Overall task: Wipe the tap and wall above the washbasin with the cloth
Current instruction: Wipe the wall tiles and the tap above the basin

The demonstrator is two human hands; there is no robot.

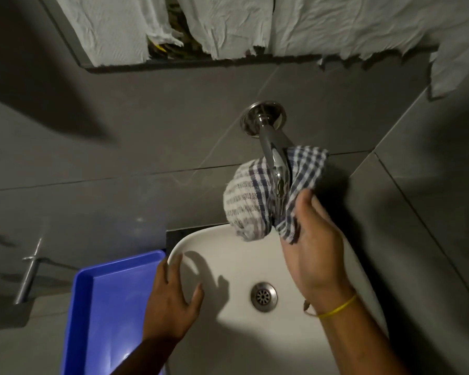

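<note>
A chrome tap (268, 136) juts out of the grey tiled wall (152, 125) above a white washbasin (228, 334). A blue-and-white checked cloth (251, 201) is wrapped around the tap's spout end, hiding the outlet. My right hand (313, 247) grips the cloth from below and to the right, with a yellow band on the wrist. My left hand (171, 301) rests with fingers spread on the basin's left rim, holding nothing.
A blue plastic tray (103, 307) lies on the counter left of the basin. A metal fitting (29, 269) sticks out of the wall at far left. Above, a mirror frame (173, 64) is covered with torn white paper (228, 20). A side wall (431, 171) closes in on the right.
</note>
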